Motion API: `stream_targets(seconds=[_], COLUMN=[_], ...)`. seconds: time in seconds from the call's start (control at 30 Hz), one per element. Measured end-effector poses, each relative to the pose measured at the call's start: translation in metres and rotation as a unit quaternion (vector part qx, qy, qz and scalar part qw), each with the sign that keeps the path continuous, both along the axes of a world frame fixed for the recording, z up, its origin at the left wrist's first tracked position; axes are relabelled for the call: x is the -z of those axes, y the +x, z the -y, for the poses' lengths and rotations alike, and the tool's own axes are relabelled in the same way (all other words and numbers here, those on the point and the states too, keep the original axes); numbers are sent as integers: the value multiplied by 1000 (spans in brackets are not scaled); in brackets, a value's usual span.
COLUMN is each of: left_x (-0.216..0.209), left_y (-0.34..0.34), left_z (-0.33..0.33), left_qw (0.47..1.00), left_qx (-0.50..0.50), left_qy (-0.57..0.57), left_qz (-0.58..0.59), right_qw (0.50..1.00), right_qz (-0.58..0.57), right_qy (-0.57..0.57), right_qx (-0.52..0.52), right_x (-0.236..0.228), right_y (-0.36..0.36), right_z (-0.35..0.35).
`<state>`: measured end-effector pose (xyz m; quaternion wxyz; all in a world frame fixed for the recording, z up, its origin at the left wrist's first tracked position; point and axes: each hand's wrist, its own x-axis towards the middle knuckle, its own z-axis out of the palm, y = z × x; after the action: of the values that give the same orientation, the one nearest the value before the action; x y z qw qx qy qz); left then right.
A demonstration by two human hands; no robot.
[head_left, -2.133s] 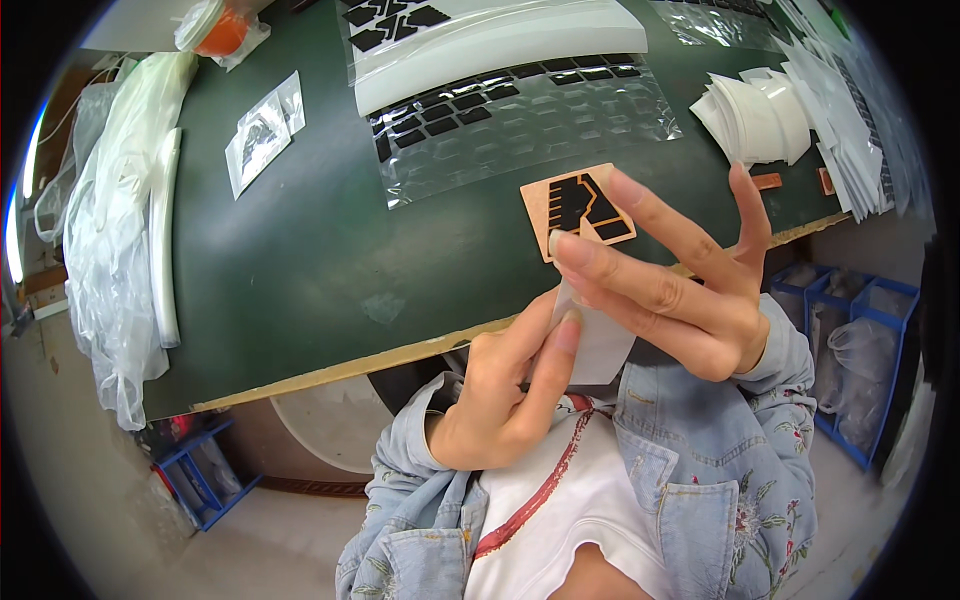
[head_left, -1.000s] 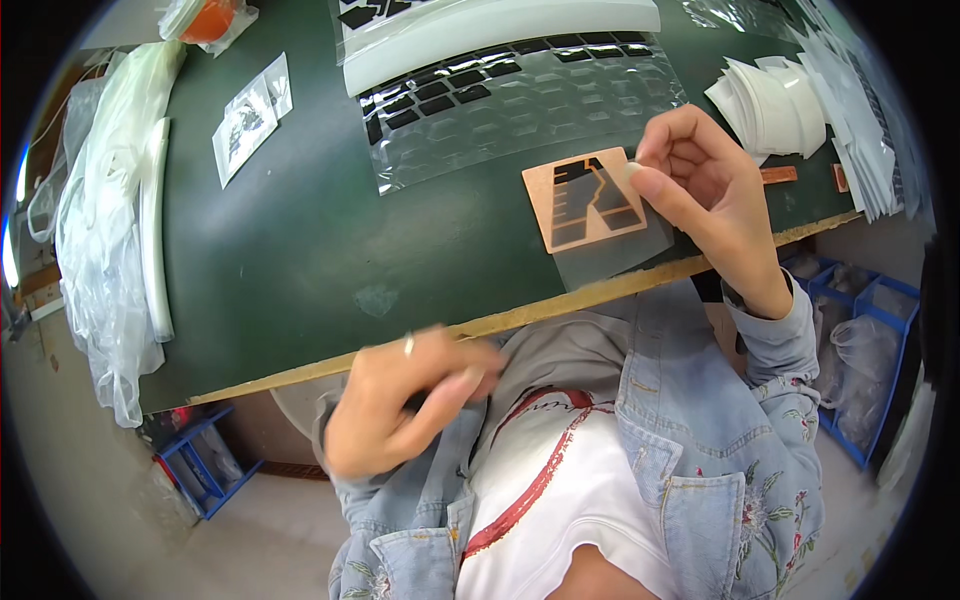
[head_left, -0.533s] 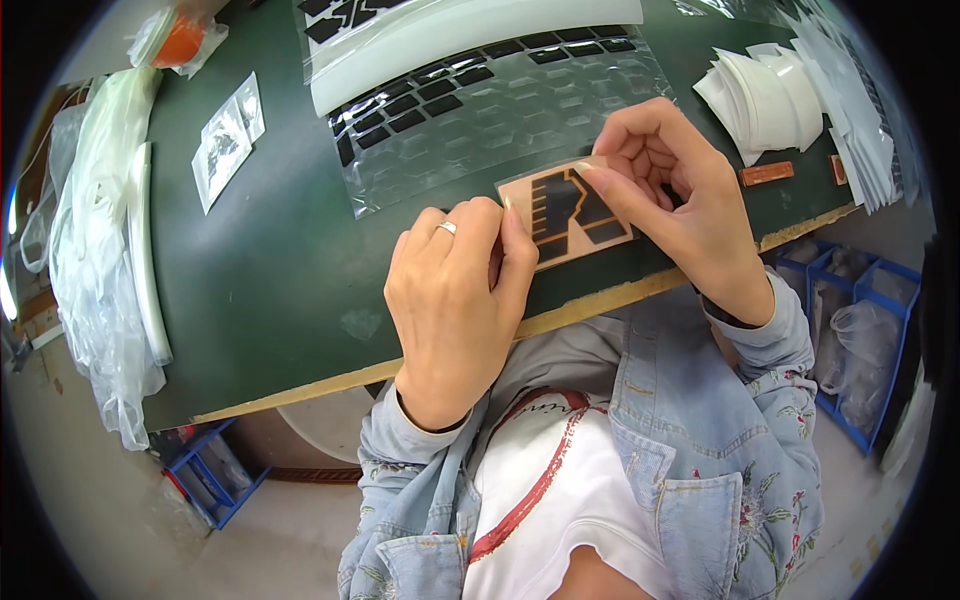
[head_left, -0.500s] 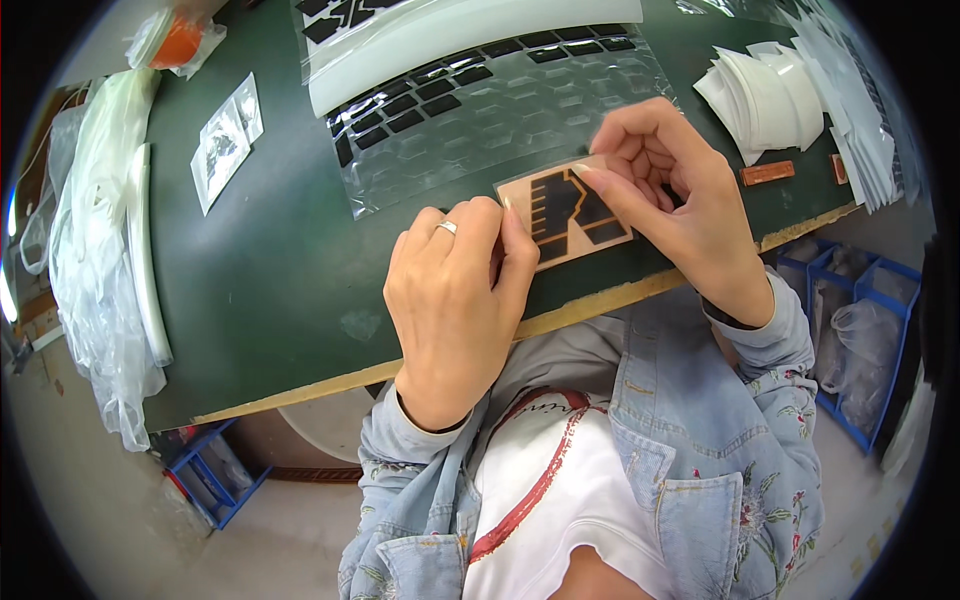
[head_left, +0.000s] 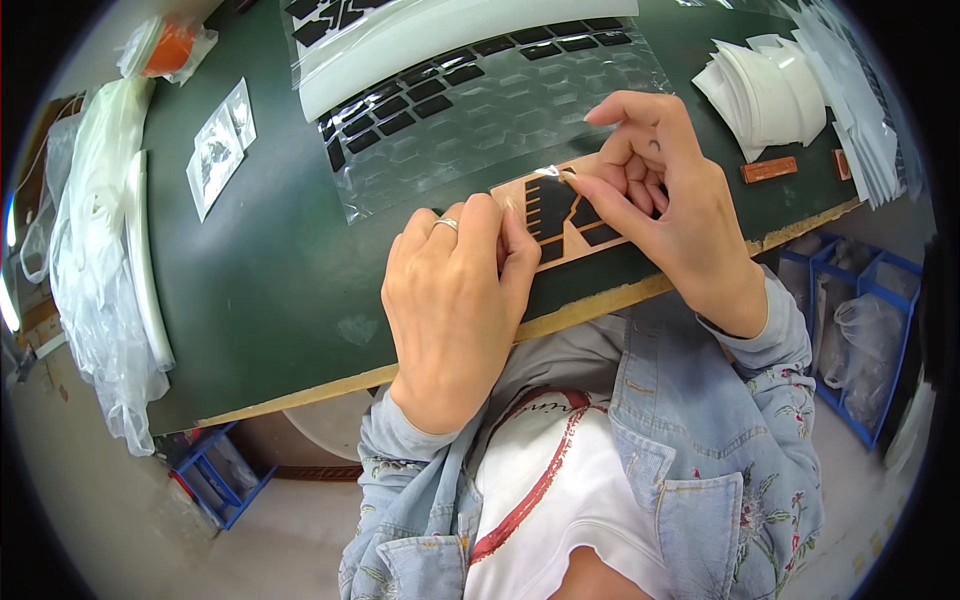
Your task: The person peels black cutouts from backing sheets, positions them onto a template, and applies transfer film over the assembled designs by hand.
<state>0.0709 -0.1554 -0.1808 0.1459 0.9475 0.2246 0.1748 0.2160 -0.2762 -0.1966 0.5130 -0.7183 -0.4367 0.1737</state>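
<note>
A flat tan plate (head_left: pixel 515 192) with black shapes and a comb-like edge lies near the table's front edge. My left hand (head_left: pixel 450 290), a ring on one finger, is closed on its left edge, with thumb and forefinger pressed there. Over the plate's far right part, my right hand (head_left: pixel 675 210) has its thumb close to the surface and its forefinger raised, the other fingers curled. A thin shiny film (head_left: pixel 549 172) lifts at the right thumb tip, at the plate's far edge. The hand partly covers the plate's right end.
A clear sheet (head_left: pixel 480 135) with rows of black pieces lies beyond my hands on the green table (head_left: pixel 270 310). White curved sheets (head_left: pixel 765 95) and a small reddish-brown block (head_left: pixel 769 170) are at right. Clear plastic bags (head_left: pixel 105 270) line the left; small packets (head_left: pixel 222 150) lie nearby.
My right hand has shifted slightly left, and its forefinger has lifted off the thumb side. A shiny film edge now shows at the thumb tip. The left hand stays on the plate.
</note>
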Motion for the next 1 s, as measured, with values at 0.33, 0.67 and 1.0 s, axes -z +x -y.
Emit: stream_targets(seconds=[0.33, 0.67, 1.0], left_x=[-3, -17, -16], left_y=[-15, -24, -5], left_z=[-5, 9, 23], left_qw=[999, 948, 951], left_qx=[44, 80, 190], left_qy=[-19, -205, -140], left_qz=[15, 230, 200], right_qw=[910, 933, 762], right_qz=[409, 192, 358], right_qy=[-69, 93, -258], right_qx=[12, -291, 474], right_x=[-17, -14, -55], right_y=[-10, -26, 91], right_z=[23, 32, 168])
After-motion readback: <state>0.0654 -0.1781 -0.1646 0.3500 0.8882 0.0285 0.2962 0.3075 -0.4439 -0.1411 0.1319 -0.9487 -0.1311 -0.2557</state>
